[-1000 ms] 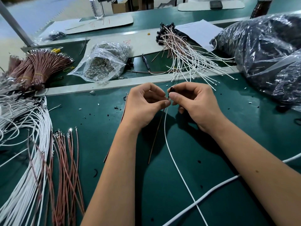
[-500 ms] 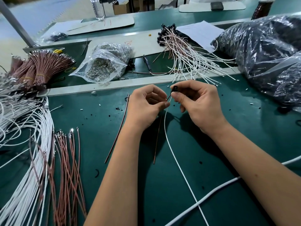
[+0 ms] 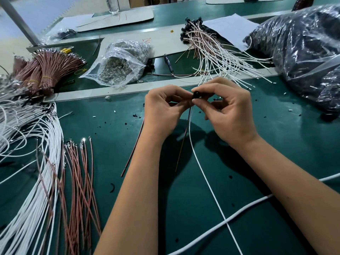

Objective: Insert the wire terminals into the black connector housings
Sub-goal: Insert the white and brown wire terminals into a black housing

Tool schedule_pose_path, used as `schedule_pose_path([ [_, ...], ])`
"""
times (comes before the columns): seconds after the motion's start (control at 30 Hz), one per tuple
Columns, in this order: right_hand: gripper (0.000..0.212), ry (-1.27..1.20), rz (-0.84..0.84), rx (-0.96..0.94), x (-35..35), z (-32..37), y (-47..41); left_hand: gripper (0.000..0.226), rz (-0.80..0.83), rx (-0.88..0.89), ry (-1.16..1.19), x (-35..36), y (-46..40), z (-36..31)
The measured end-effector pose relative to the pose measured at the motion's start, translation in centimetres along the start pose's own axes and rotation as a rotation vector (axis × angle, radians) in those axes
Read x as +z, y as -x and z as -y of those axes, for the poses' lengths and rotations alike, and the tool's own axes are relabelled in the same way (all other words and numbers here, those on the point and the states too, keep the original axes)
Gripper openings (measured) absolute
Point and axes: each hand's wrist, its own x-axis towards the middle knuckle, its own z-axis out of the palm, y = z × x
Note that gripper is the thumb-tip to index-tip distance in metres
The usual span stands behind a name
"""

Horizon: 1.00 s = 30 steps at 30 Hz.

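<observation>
A small black connector housing (image 3: 196, 94) is pinched between thumb and forefinger of my right hand (image 3: 231, 115). My left hand (image 3: 163, 111) sits right beside it, fingers curled, pinching the top of a brown wire (image 3: 182, 144) just under the housing. A thin white wire (image 3: 204, 177) also hangs down from the housing across the green mat. The wire terminals are hidden by my fingertips. A second brown wire (image 3: 131, 150) runs down from under my left hand.
Loose white wires (image 3: 27, 181) and brown wires (image 3: 81, 190) with terminals lie at the left. Finished assemblies (image 3: 211, 50) are piled behind. A clear bag of metal parts (image 3: 119, 65), a large bag of black housings (image 3: 303, 52) and a thick white cable (image 3: 248, 208) are nearby.
Both hands have risen slightly together. My right hand has turned the housing so its round end faces up, and the brown wire under my left hand hangs more upright.
</observation>
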Motion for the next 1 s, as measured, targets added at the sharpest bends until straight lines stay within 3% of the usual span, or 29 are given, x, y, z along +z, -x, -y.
schedule_pose_path([
  [0.43,0.015,0.071,-0.023,-0.06,-0.09,0.51,0.11,0.02,0.003,0.037,0.035,0.04,0.08,-0.16],
  [0.67,0.015,-0.041,-0.022,0.015,0.06,0.13,0.19,0.014,0.003,-0.008,-0.013,0.02,0.07,0.1],
  [0.8,0.016,-0.286,-0.049,0.231,0.13,0.01,0.0,0.02,0.039,-0.036,-0.083,0.13,-0.02,-0.06],
  [0.9,0.013,-0.548,-0.043,0.459,-0.29,-0.13,-0.46,0.016,0.136,-0.108,-0.021,0.06,0.1,-0.38],
  [1.0,0.01,-0.659,-0.022,0.573,-0.49,-0.2,-0.75,0.015,0.195,-0.195,0.062,0.08,0.32,-0.66],
])
